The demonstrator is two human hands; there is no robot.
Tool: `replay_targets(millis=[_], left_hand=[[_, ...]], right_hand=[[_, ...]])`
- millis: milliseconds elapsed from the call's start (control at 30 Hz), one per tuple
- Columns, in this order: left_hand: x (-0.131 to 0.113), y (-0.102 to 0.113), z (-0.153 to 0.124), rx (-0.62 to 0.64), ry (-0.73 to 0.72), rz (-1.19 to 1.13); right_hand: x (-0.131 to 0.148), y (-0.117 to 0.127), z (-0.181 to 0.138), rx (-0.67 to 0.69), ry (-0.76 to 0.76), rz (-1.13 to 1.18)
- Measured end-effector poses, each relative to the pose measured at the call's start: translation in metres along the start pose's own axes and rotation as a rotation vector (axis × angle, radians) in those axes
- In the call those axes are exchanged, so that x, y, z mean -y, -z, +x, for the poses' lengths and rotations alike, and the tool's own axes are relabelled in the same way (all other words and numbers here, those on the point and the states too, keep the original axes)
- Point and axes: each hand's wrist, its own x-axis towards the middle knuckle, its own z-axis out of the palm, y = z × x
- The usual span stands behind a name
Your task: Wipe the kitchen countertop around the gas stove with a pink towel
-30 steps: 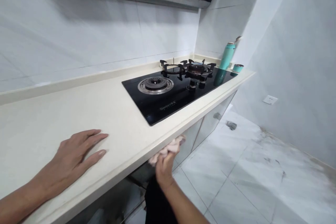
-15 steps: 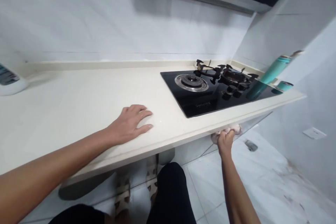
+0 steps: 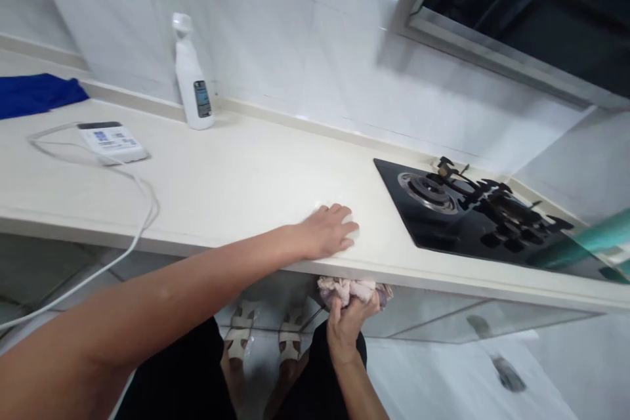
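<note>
My left hand [image 3: 329, 231] rests palm down on the cream countertop [image 3: 246, 177], fingers spread, with nothing in it. Below the counter's front edge, my right hand [image 3: 350, 325] grips a bunched pinkish cloth [image 3: 352, 291] and holds it up against the area just under the edge. Part of the cloth is hidden behind my fingers and the counter lip. A black glass gas hob [image 3: 443, 236] is set into the counter to the right of my left hand.
A white spray bottle [image 3: 189, 88] stands by the back wall. To its left lie a white power strip or box [image 3: 113, 143] with a white cable [image 3: 142, 230] and a blue cloth [image 3: 39, 95]. A range hood [image 3: 531, 26] hangs above the hob. A green cylinder [image 3: 598, 230] leans at the right.
The view has swung left, bringing the bottle, cable and blue cloth into sight. My right hand has moved left with the cloth along the counter's underside, closer to my left hand.
</note>
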Motion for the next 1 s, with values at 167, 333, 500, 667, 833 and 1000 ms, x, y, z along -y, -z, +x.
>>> replay_targets(millis=[167,333,500,667,833,1000], left_hand=[[-0.042,0.025,-0.119,-0.234,-0.093,-0.324],[-0.057,-0.021,-0.216,-0.276,0.296,-0.595],[-0.056,-0.073,-0.237,-0.193,0.652,-0.792],[-0.062,-0.097,-0.221,-0.207,0.614,-0.935],[-0.050,-0.113,-0.226,-0.481,0.720,-0.936],[-0.025,-0.123,-0.259,-0.736,0.886,-0.865]], right_hand=[[-0.015,0.016,0.004,0.057,0.052,0.047],[-0.004,0.016,0.001,0.033,0.034,0.046],[0.015,0.021,0.002,-0.033,0.099,0.025],[0.051,0.014,0.002,0.084,0.204,0.055],[0.117,-0.024,-0.004,0.256,0.464,0.187],[0.184,-0.045,-0.011,0.450,0.369,0.334]])
